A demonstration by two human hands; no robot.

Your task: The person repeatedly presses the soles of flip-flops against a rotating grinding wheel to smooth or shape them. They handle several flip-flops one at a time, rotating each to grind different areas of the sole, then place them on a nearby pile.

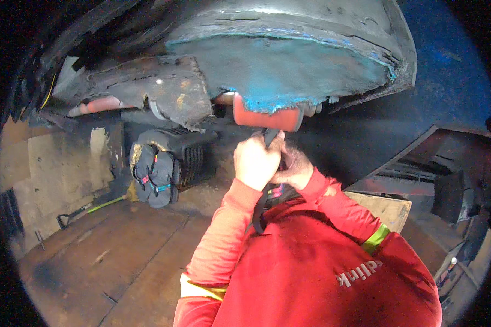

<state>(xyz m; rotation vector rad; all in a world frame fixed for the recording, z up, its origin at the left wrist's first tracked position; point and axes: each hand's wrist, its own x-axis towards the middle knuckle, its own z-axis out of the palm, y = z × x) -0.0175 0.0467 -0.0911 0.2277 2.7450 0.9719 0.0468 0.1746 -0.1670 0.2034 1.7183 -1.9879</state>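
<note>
My left hand point(253, 161) is closed around a dark, flat strip point(268, 137) just below a wide red roller point(266, 114) that looks like an abrasive wheel. My right hand point(294, 166) is closed beside it at the same piece, its fingertips partly hidden behind the left. Torn, dusty teal cloth point(289, 71) hangs from the grey metal hood point(305, 19) over the roller. Further left, another red roller point(101, 106) shows under a ragged dark flap point(177, 90). The far end of what I hold is unclear.
Dark sandals point(158, 180) lie against a ribbed black item at left, near a green-handled tool point(106, 204) on the brown floor point(103, 261). Worn boards point(54, 169) line the left. An angled panel point(403, 152) and a pale wooden board point(387, 210) stand at right.
</note>
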